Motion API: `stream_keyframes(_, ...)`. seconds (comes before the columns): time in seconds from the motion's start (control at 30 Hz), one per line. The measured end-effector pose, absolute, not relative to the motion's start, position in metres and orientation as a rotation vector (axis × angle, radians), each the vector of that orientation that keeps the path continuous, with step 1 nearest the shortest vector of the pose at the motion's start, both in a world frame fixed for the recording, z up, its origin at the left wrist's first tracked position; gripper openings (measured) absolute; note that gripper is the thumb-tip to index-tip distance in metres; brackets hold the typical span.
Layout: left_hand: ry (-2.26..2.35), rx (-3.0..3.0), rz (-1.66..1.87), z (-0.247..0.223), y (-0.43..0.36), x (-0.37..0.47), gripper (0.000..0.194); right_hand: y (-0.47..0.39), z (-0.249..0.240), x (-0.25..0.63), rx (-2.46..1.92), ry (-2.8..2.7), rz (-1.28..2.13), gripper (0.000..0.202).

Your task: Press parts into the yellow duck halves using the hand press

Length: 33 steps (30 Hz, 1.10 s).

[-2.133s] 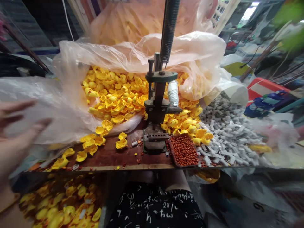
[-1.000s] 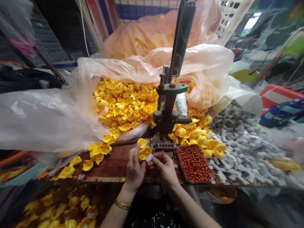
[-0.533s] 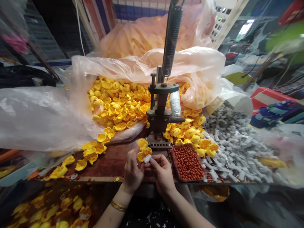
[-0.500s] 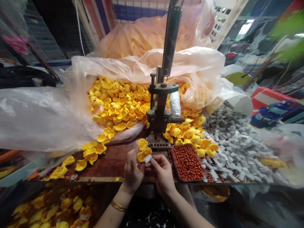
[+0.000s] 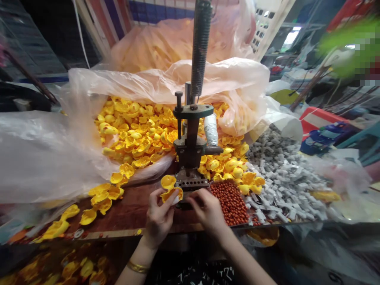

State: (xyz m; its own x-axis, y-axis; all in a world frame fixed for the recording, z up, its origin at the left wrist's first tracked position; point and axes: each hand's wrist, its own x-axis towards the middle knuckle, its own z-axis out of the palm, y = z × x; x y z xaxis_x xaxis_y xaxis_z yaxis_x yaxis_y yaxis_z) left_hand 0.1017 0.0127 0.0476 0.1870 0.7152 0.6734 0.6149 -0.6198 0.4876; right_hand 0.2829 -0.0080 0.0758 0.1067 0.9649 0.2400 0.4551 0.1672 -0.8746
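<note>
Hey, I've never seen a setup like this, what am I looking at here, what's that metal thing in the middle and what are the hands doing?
This is one picture from a camera worn on a person's head, looking forward and down at their own two bare hands over a wooden bench.

The metal thing is a small hand press standing on the bench, with a long coil spring rising above it.

The left hand pinches a yellow plastic shell with a small white piece at its edge. The right hand rests just in front of the press base, beside a tray of small red beads; what it holds, if anything, is hidden.

Behind, an open clear plastic bag spills many more yellow shells. On the right lies a heap of small grey-white pieces.
</note>
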Motion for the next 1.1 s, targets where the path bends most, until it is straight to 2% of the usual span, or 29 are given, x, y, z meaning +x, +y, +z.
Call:
stream_keyframes(0.1, 1.45, 1.994, 1.435, 0.041, 0.021, 0.094, 0.03, 0.003, 0.082, 0.331, -1.935, -1.841, 0.301, 0.015)
stream_keyframes(0.17, 1.485, 1.643, 1.423, 0.037, 0.027, 0.095, 0.03, 0.009, 0.08, 0.352, -2.162, -1.989, 0.195, 0.018)
stream_keyframes(0.3, 1.261, 0.951, 1.273, 0.045, 0.031, 0.103, 0.044, 0.014, 0.071, 0.363, -2.195, -2.144, 0.167, 0.021)
stream_keyframes(0.43, 1.127, 0.635, 1.219, 0.063, 0.028, 0.111, 0.049, 0.011, 0.074, 0.367, -2.112, -1.988, 0.134, 0.022)
stream_keyframes(0.53, 1.075, 0.543, 1.225, 0.07, 0.025, 0.116, 0.046, 0.006, 0.081, 0.358, -1.873, -1.752, 0.252, 0.018)
stream_keyframes(0.67, 1.009, 0.491, 1.205, 0.075, 0.02, 0.123, 0.041, 0.001, 0.085, 0.317, -1.443, -1.49, 0.659, 0.017)
stream_keyframes(0.83, 0.941, 0.466, 1.151, 0.085, 0.013, 0.132, 0.039, -0.003, 0.08, 0.269, -1.155, -1.193, 1.091, 0.016)
stream_keyframes(1.1, 0.954, 0.453, 1.186, 0.083, 0.012, 0.134, 0.037, -0.007, 0.074, 0.258, -1.136, -1.009, 1.018, 0.014)
